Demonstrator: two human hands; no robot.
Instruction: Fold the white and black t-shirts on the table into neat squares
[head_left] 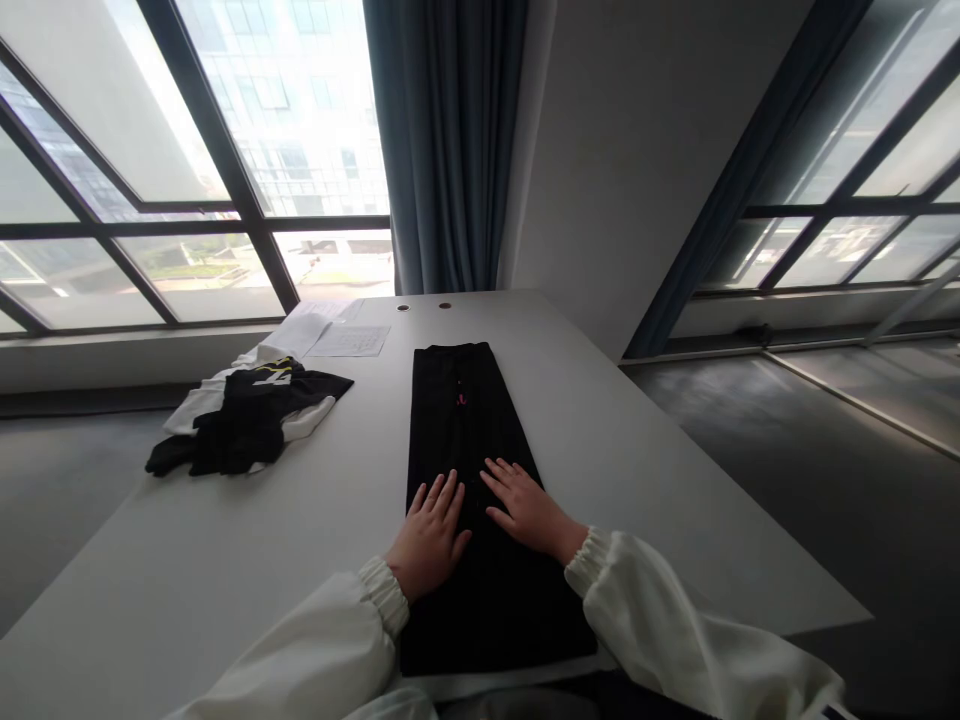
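Observation:
A black garment [472, 430], folded into a long narrow shape, lies flat on the white table [622, 440] with its length running away from me. A small pink mark shows on its upper part. My left hand [430, 537] rests on the garment's left side, fingers spread. On the right side of the same cloth lies my right hand [527, 508], its fingers apart and pointing up to the left. Neither hand grips anything. Between the two hands a strip of the black cloth is visible.
A loose pile of black and white clothes [251, 415] sits at the table's left edge. Behind it are paper sheets [349, 341]. Two round holes are near the far edge. A blue curtain [450, 150], windows and a wall stand beyond the table.

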